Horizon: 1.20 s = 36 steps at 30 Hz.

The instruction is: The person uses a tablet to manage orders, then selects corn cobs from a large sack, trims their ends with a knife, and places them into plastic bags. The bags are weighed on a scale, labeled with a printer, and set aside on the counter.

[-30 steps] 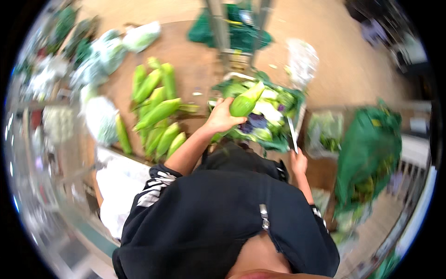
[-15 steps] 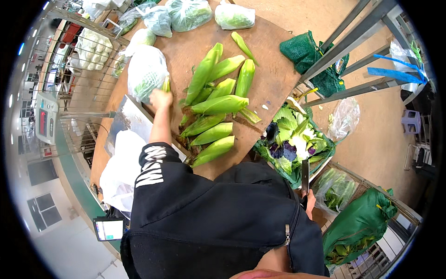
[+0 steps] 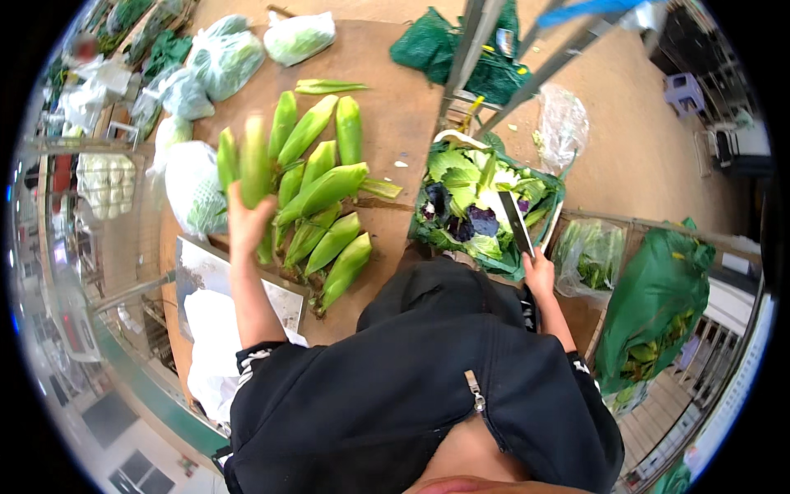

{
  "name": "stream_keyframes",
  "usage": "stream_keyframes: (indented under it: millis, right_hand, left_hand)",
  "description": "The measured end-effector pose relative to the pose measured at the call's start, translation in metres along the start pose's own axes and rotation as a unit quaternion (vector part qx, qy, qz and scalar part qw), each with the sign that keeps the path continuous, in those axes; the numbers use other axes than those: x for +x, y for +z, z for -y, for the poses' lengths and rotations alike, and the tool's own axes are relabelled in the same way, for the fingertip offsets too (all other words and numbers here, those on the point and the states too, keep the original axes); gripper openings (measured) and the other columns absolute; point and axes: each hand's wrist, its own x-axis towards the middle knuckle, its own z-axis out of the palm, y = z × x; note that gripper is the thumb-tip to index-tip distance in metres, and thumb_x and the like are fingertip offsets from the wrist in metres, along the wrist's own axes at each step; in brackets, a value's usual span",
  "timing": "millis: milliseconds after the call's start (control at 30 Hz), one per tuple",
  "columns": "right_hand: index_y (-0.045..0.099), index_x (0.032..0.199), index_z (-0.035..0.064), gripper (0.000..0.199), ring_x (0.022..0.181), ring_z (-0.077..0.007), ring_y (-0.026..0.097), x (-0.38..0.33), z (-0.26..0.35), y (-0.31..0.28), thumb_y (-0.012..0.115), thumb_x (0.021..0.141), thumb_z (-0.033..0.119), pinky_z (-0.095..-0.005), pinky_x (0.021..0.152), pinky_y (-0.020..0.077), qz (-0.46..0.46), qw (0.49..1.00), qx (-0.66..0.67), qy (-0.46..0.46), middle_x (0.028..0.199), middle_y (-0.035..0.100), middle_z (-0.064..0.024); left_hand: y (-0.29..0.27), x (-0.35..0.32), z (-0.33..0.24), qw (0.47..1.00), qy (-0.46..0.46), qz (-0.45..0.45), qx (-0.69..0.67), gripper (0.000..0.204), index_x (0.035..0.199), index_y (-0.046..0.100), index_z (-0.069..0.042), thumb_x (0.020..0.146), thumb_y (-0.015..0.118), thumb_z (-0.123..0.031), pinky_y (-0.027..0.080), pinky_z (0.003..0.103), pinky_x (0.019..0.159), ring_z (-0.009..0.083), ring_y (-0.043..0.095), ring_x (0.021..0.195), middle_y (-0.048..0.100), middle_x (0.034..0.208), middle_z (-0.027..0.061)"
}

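My left hand is closed around the lower end of a green-husked ear of corn, blurred by motion and pointing away from me. Several more ears of corn in their husks lie in a loose pile on the brown table, just right of that hand. On the other side, my right hand grips a knife, its broad blade tilted up over a crate of leaf trimmings with green and purple leaves.
Bagged vegetables line the table's left side, with a metal tray and white plastic bags nearer me. A metal post rises beyond the crate. A green sack and a clear bag of greens are at right.
My left hand has come right from beside the bagged vegetables and now lifts an ear of corn. My right hand and the knife have moved up over the crate. The view has shifted.
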Motion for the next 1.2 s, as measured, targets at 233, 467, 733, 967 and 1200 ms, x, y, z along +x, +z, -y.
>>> stream_keyframes:
  millis: [233,467,733,967,1200]
  right_hand:
    - [0.067,0.101,0.0024,0.012,0.068,-0.0327,0.069,-0.026,0.102,-0.094,0.067,0.095,0.012,-0.0406,0.061,0.0513,-0.097,0.968,0.209,-0.1,0.077,0.067,-0.0201]
    - [0.061,0.105,0.0076,0.022,0.082,-0.0492,0.066,-0.041,-0.045,-0.05,0.061,0.097,0.029,-0.0578,0.073,0.0527,-0.051,0.995,0.068,0.058,0.084,0.069,-0.0259]
    - [0.062,0.106,0.0116,0.028,0.08,-0.0459,0.067,-0.102,-0.131,-0.036,0.063,0.096,0.038,-0.0579,0.071,0.0519,-0.068,0.982,0.036,0.17,0.08,0.069,-0.0223]
    - [0.061,0.11,0.0095,0.032,0.092,-0.0446,0.069,-0.157,-0.14,-0.048,0.058,0.098,0.039,-0.0578,0.081,0.0532,-0.041,0.967,0.058,0.246,0.095,0.072,-0.0237]
    - [0.061,0.112,0.0064,0.036,0.093,-0.0443,0.069,-0.204,-0.15,-0.051,0.058,0.098,0.039,-0.0562,0.083,0.054,-0.065,0.947,0.053,0.311,0.096,0.072,-0.0233]
  left_hand:
    - [0.237,-0.084,-0.081,0.935,0.088,0.247,0.238,0.055,0.105,0.053,0.002,0.07,0.082,-0.03,0.053,0.052,0.081,0.0466,0.067,0.094,0.069,0.096,0.0276]
    - [0.337,-0.145,-0.161,0.858,0.278,0.347,0.257,0.059,0.106,0.051,0.002,0.069,0.085,-0.029,0.054,0.049,0.081,0.0432,0.068,0.092,0.068,0.1,0.0245]
    - [0.282,-0.079,-0.132,0.935,0.215,0.237,0.152,0.057,0.124,0.065,-0.002,0.073,0.084,-0.021,0.054,0.048,0.092,0.0386,0.068,0.107,0.07,0.118,0.0217]
    - [0.086,0.091,0.032,0.831,0.097,-0.033,0.547,0.07,0.129,0.061,0.002,0.086,0.076,-0.051,0.052,0.053,0.091,0.0454,0.065,0.105,0.069,0.115,0.0254]
    - [0.27,0.043,-0.015,0.872,0.395,-0.001,0.288,0.053,0.132,0.055,0.01,0.09,0.074,-0.017,0.048,0.053,0.099,0.0452,0.061,0.112,0.063,0.121,0.0286]
